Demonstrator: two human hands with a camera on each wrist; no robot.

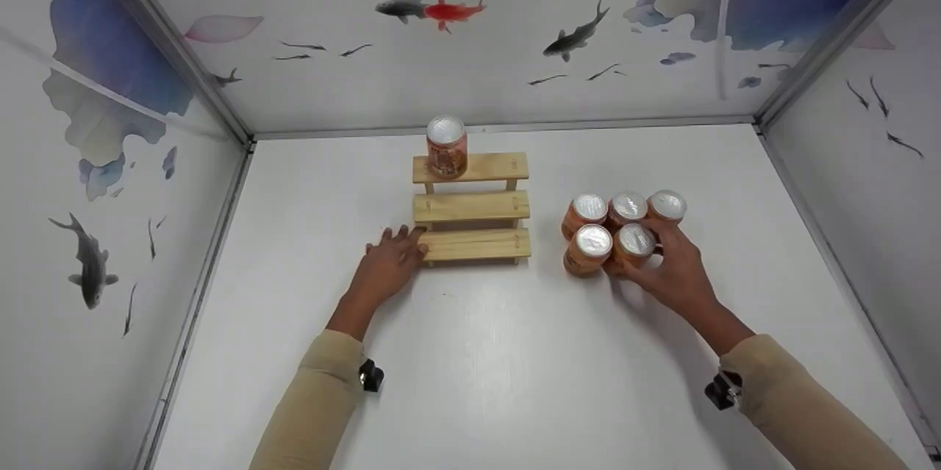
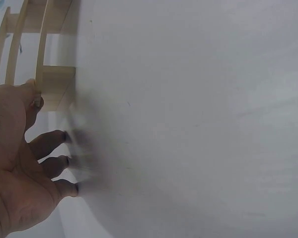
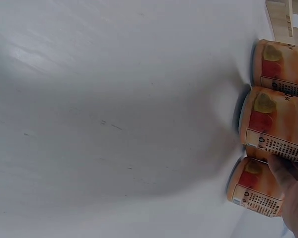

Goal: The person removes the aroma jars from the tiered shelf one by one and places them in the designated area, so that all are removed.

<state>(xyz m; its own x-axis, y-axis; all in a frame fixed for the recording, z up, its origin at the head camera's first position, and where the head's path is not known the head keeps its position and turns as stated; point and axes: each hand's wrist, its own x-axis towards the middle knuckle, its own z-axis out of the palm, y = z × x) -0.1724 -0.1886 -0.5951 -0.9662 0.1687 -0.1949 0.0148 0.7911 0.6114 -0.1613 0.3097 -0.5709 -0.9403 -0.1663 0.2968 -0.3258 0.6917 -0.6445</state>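
A three-step wooden rack (image 1: pixel 470 207) stands on the white table. My left hand (image 1: pixel 388 262) is at the left end of its lowest step, thumb and index finger (image 2: pixel 35 111) pinching the board's edge. The other left fingertips rest on the table. On the top step sits one can (image 1: pixel 447 148) with a silver lid and an orange-red label. To the right of the rack, several matching cans stand grouped. My right hand (image 1: pixel 675 268) grips the front right can (image 1: pixel 635 240), thumb on its near side and fingers on its far side. In the right wrist view, this can (image 3: pixel 273 124) appears upright among its neighbours.
Beside the gripped can stand the front left can (image 1: pixel 589 249) and, behind, the back left can (image 1: pixel 587 214), back middle can (image 1: pixel 627 207) and back right can (image 1: pixel 667 205). White walls (image 1: pixel 500 95) with fish pictures enclose the table (image 1: pixel 485 360) at the back and sides.
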